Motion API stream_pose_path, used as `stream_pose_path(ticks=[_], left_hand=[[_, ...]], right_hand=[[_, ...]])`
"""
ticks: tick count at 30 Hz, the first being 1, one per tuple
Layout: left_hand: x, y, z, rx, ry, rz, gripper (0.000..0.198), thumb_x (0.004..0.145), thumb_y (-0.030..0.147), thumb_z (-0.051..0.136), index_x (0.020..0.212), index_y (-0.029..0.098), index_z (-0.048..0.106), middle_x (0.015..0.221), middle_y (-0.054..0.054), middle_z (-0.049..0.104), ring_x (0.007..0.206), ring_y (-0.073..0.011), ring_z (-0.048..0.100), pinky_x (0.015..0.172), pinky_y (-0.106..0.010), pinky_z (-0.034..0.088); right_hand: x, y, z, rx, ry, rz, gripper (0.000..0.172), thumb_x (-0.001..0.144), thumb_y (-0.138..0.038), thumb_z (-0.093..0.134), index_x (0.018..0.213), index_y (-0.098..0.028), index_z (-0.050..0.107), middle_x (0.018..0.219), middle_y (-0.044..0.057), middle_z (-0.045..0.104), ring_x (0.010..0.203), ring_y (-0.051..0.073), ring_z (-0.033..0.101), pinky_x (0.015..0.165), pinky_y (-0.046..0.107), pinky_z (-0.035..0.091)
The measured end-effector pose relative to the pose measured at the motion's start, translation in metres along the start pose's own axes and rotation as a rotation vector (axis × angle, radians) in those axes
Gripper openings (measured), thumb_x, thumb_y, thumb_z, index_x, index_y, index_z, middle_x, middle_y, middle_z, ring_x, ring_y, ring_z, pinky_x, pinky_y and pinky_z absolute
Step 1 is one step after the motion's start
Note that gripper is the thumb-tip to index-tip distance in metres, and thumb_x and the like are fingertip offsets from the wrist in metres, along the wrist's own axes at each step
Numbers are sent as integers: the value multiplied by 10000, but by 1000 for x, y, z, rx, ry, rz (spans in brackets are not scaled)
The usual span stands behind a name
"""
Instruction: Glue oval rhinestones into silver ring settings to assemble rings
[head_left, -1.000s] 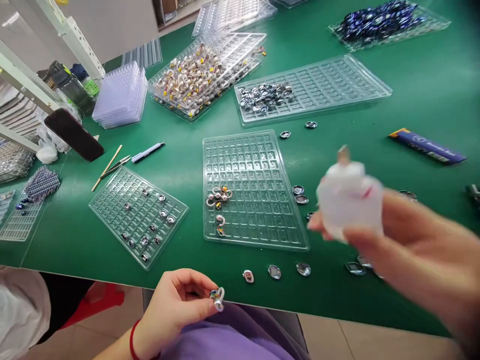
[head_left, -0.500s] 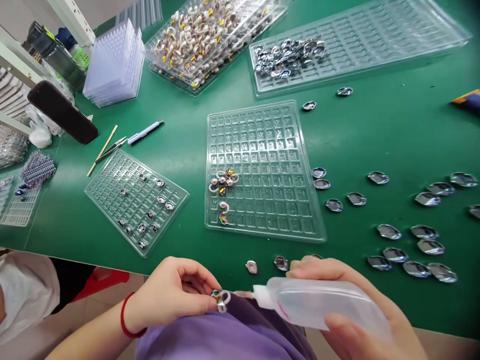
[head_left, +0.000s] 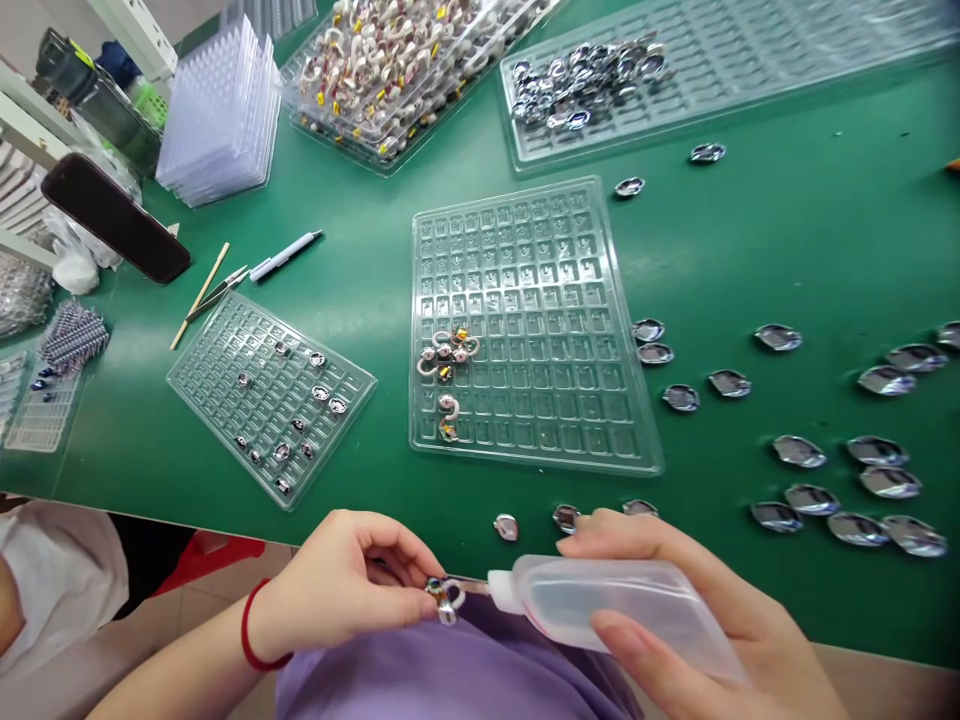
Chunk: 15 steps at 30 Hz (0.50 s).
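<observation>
My left hand pinches a small ring-shaped trinket at the near table edge, above my purple lap. My right hand grips a translucent squeeze bottle laid sideways, its thin nozzle tip touching the trinket. Just beyond lies a clear compartment tray with a few finished trinkets in its left cells. Several shiny oval metal pieces lie loose on the green table to the right.
A smaller clear tray with a few small pieces sits at the left. Pen and sticks, a black phone, stacked trays and full part trays lie further back. Another person's white sleeve shows at bottom left.
My right hand swung the bottle from mid-air on the right down to the trinket in my left hand. The nozzle has closed in on it. The view tilted down.
</observation>
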<state>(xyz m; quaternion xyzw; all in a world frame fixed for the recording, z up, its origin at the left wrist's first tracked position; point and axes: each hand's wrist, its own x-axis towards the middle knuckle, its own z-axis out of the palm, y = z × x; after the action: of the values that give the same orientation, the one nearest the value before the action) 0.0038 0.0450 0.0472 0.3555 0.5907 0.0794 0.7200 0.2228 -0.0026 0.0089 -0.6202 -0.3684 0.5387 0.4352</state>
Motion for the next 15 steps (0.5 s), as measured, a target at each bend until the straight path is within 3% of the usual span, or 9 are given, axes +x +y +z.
stream_pose_path(ticks=[15], left_hand=[[1,1,0,21,-20,-12,178,609,165,784,781,130,755,719,-40,717,650,-141,631,641,-246,492]], right_hand=[[-2,-1,4,-1,7,9,432,690,-675,711,793,-258,658,774,30,604,545,142,559,460,228,447]])
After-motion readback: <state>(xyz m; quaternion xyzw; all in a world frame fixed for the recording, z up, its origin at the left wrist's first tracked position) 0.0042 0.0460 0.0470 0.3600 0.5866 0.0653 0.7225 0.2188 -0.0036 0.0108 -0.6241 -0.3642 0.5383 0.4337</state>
